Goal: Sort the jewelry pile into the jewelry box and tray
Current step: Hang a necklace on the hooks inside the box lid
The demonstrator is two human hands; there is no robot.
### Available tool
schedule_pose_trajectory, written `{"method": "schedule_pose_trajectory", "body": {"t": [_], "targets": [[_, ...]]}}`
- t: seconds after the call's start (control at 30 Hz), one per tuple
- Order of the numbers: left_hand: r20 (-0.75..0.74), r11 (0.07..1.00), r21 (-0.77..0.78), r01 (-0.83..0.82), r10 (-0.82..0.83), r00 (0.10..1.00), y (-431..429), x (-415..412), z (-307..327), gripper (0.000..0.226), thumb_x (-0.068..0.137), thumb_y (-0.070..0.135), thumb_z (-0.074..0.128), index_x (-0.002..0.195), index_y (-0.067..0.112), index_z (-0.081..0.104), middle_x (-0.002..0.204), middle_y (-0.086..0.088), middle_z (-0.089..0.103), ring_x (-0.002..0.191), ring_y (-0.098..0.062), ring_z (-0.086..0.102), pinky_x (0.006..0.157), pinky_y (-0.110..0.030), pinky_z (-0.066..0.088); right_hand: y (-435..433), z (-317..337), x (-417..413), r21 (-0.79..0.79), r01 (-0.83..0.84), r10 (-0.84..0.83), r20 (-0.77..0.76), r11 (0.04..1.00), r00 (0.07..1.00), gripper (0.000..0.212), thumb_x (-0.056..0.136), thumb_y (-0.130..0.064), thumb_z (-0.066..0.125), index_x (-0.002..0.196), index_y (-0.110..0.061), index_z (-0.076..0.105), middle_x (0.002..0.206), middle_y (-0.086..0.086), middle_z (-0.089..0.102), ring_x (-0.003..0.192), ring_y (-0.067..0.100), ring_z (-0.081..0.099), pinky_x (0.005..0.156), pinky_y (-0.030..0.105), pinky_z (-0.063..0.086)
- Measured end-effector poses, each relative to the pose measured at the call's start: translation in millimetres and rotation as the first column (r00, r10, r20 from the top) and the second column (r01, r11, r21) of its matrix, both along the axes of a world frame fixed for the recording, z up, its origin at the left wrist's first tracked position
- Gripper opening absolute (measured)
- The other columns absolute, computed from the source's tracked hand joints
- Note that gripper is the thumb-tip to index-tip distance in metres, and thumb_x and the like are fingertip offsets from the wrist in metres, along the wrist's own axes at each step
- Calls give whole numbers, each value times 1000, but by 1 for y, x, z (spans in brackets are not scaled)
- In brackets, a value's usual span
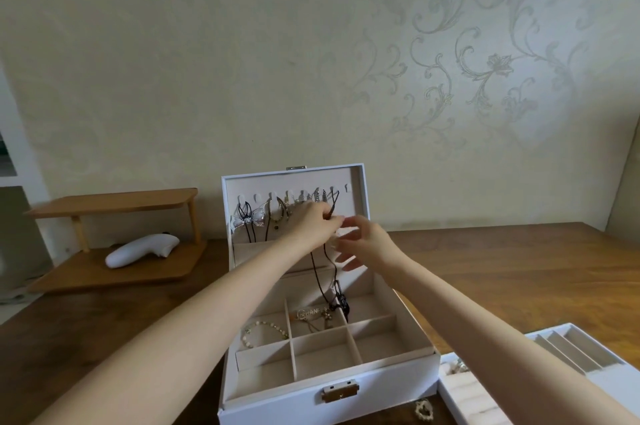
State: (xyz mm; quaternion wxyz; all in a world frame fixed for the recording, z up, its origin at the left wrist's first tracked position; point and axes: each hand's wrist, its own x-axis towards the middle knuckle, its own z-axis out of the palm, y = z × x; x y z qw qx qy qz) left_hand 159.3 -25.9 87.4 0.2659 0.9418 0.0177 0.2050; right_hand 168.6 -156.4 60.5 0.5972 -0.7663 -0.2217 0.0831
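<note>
Mid-frame, I saw the left hand point(317, 225) pinching the cord necklace point(342, 301) at the jewelry box point(381, 386) lid, right hand point(367, 244) fingers loosely spread.

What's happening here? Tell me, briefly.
A person is hanging a dark cord necklace inside the raised lid of the white jewelry box. The left hand pinches the cord up by the hooks; the right hand hovers beside it, fingers spread. A bead bracelet already lies in one compartment. The tray sits to the box's right, and a small heart-shaped piece waits on the table.
</note>
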Motion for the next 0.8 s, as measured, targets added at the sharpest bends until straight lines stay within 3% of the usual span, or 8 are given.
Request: {"method": "schedule_pose_trajectory", "body": {"t": [0.1,0.17,0.27,0.37,0.47,0.63,0.8], "targets": [[7,962,-258,90,-91,996,6,-1,1,30,90,26,59,65,13,48,71,2,62,54,-13,47,53,-23,35,0,-2,-2,-49,-58,58,8,997,998,7,88,-9,64,93,-5,65,74,7,65,61,11,60,53,17,50],[-29,885,-450,120,-149,988,9,-5,4,26,92,20,59,67,13,54,77,1,64,50,-9,44,44,-19,35,-2,-4,-5,-41,-54,55,33,998,998,11,89,-9,62,78,-9,65,74,4,65,61,9,58,53,16,48],[-110,751,-655,79,-199,974,16,-13,8,19,91,17,61,74,9,59,69,-2,57,44,-5,40,37,-13,31,-6,-4,-12,51,-137,139,-19,989,990,17,93,-9,56,77,-9,59,79,8,70,62,14,58,54,20,47],[-228,788,-616,13,-194,954,20,-21,7,15,92,20,59,81,10,60,70,-2,58,49,-7,43,39,-14,34,-9,-1,-20,73,-172,169,40,982,985,10,92,-10,58,84,-4,59,70,10,69,62,17,57,54,22,44],[-268,842,-539,15,-188,945,19,-33,6,17,94,17,54,80,13,60,71,-3,60,54,-9,48,45,-16,40,-11,5,-29,44,-156,149,122,987,981,17,91,-16,61,86,0,62,66,9,68,59,10,52,52,19,37],[-145,750,-651,119,-276,950,19,-57,10,28,97,32,49,86,10,62,69,-1,60,56,-9,53,50,-18,45,-22,15,-44,52,-106,92,230,993,969,21,91,-17,62,81,0,68,61,8,67,49,3,49,48,10,35],[-86,703,-678,215,-366,927,13,-68,17,18,95,22,53,88,7,61,76,-3,67,63,-9,61,57,-19,51,-32,16,-51,-47,-45,58,343,998,938,11,89,-20,65,83,-10,68,61,4,69,54,6,52,55,14,40]]}}
